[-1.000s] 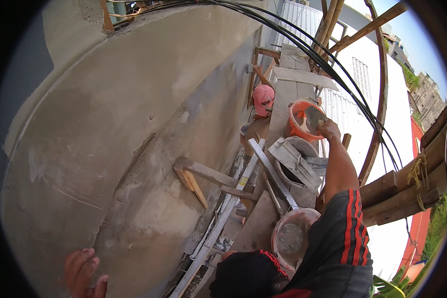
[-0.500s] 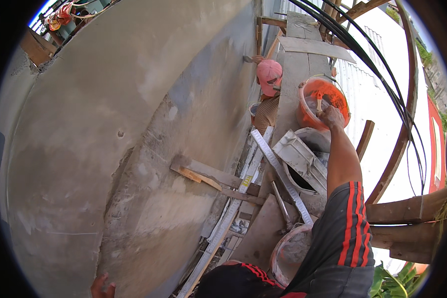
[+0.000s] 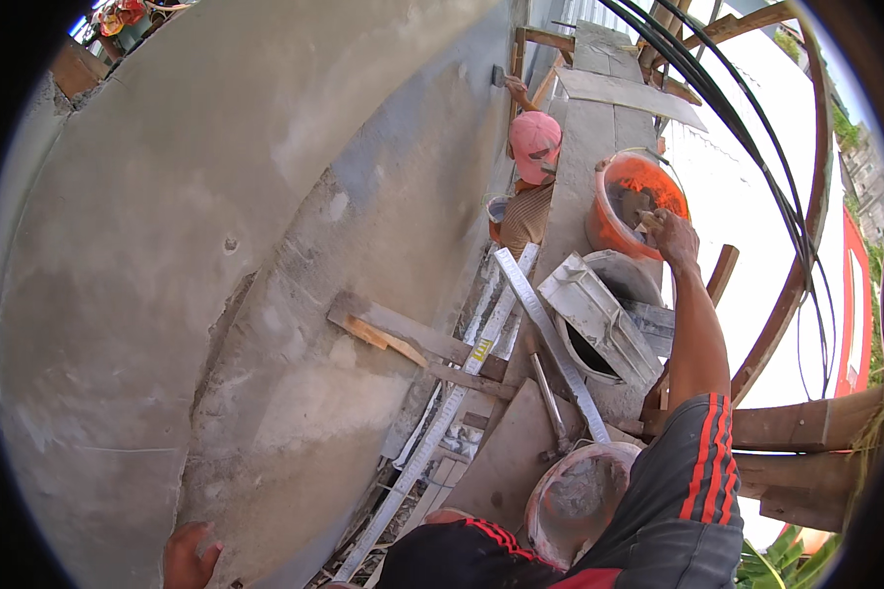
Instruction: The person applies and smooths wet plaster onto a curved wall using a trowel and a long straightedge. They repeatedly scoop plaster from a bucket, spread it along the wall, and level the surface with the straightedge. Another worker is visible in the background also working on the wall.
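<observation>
Right hand [image 3: 674, 241]: gripping a trowel [image 3: 646, 224], fingers closed, over the orange bucket [image 3: 611, 232].
Left hand [image 3: 189, 557]: hanging half-curled by the wall [image 3: 295, 383], holding nothing visible.
Co-worker [image 3: 535, 157]: reaching wallward.

A round orange plastic bucket [image 3: 614, 234] stands open-mouthed in the upper right of the view, wire handle at its rim, grey smears inside; a wooden-handled trowel [image 3: 647, 220] slants into it, blade grey.
</observation>
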The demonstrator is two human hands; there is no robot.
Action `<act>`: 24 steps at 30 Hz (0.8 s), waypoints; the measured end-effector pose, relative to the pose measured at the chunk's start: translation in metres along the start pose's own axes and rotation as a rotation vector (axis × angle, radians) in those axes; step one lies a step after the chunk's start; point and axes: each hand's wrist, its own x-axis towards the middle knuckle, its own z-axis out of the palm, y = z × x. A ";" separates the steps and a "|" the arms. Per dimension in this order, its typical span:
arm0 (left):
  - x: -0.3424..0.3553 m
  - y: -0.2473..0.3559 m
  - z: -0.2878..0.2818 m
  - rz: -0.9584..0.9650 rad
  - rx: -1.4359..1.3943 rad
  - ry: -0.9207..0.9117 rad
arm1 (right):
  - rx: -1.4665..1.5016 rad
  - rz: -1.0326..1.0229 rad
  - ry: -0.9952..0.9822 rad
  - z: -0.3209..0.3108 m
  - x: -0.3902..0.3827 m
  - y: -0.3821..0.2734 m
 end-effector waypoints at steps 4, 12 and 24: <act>0.000 -0.002 0.010 0.048 -0.023 0.035 | -0.038 -0.069 0.196 -0.016 -0.027 0.023; 0.024 0.019 0.010 0.087 -0.070 -0.052 | -0.244 -0.152 0.453 -0.036 -0.070 0.030; 0.011 0.036 0.035 0.142 -0.147 -0.170 | -0.118 0.073 0.036 -0.042 -0.069 0.014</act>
